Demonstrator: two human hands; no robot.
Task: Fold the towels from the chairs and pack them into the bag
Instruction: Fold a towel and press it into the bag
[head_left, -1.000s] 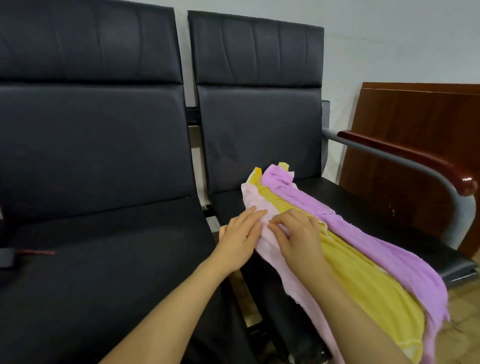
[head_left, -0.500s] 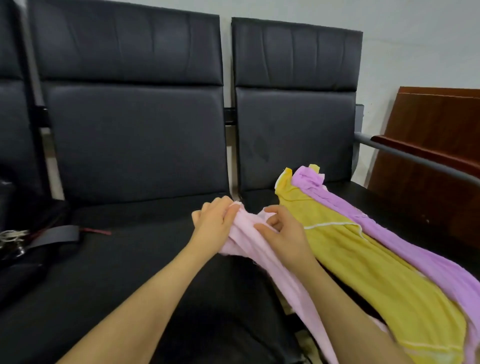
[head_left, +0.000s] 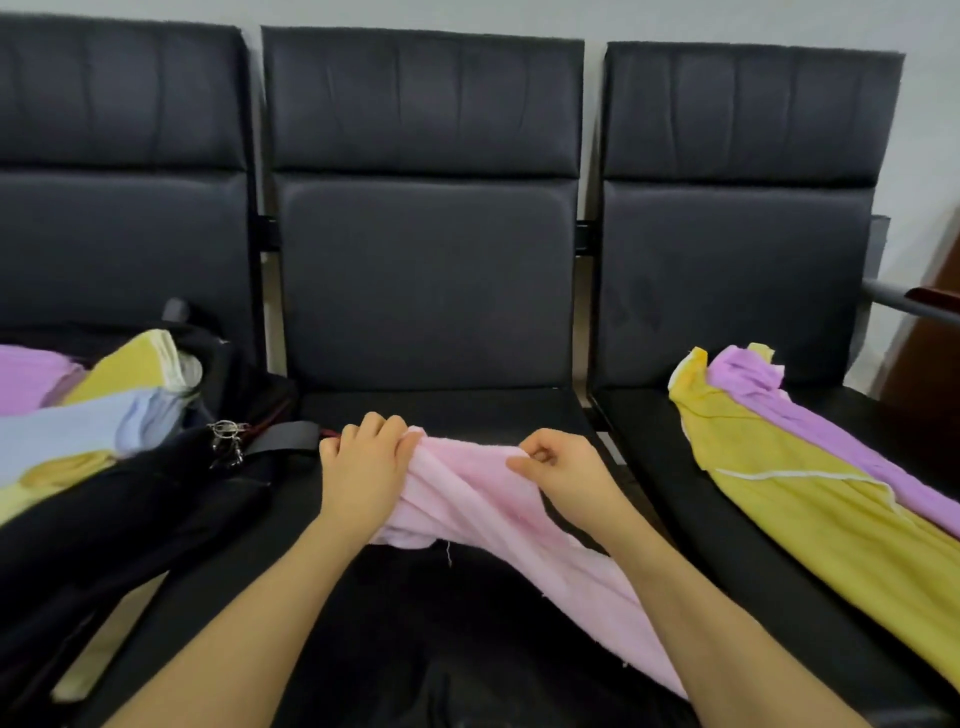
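Currently: pink towel (head_left: 483, 499) over middle chair seat (head_left: 452, 410), L hand (head_left: 366, 467) & R hand (head_left: 563, 475) both gripping its top edge; yellow towel (head_left: 795, 499), purple towel (head_left: 831, 441) on right chair; bag (head_left: 130, 499) left w/ folded towels

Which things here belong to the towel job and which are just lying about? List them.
Job: pink towel, gripped by left hand and right hand; yellow towel and purple towel on the right chair; black bag with folded towels.

Lying about: key ring, wooden panel.
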